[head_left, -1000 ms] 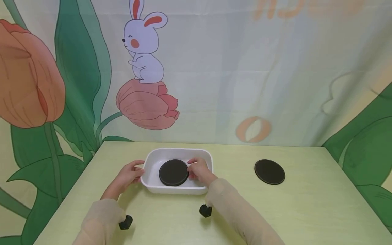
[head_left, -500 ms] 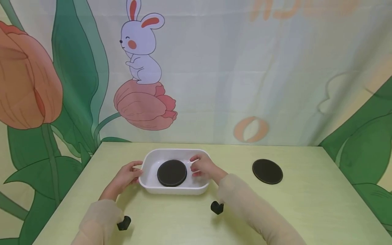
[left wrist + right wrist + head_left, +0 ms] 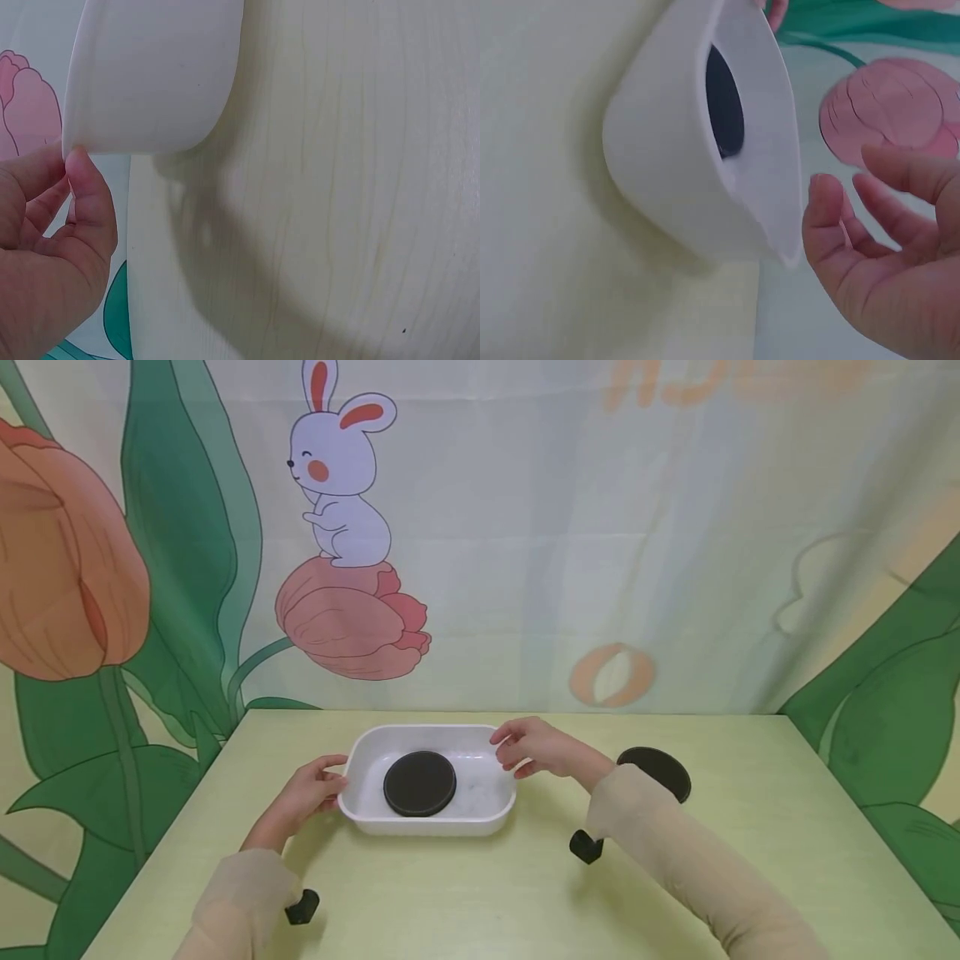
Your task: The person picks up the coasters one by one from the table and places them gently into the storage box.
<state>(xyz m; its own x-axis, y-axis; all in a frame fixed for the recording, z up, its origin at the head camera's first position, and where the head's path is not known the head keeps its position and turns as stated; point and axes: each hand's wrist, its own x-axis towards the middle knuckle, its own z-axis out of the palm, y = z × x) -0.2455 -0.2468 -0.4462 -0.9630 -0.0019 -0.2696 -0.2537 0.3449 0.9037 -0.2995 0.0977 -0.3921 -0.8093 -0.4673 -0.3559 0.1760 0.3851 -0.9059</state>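
A white rectangular basin (image 3: pixel 480 827) with rounded corners stands at the back of the table. Inside it lies a round black disc (image 3: pixel 420 783), like a coaster. My left hand (image 3: pixel 309 793) pinches the basin's left rim between thumb and fingers, as the left wrist view also shows at the basin's wall (image 3: pixel 157 75). My right hand (image 3: pixel 543 749) is at the basin's right rim, fingers loosely bent and apart, holding nothing. In the right wrist view a small gap shows between those fingers and the rim. A second black disc (image 3: pixel 660 768) lies farther right, partly hidden by the right sleeve.
The pale wooden table (image 3: pixel 465 902) has its back edge close behind the basin. Behind it hangs a curtain (image 3: pixel 510 568) printed with a rabbit and tulips. Black wrist mounts (image 3: pixel 587 847) stick out below both sleeves.
My right hand has come out of the basin, moving right and up to its right rim, away from the disc inside. The left hand has stayed on the left rim.
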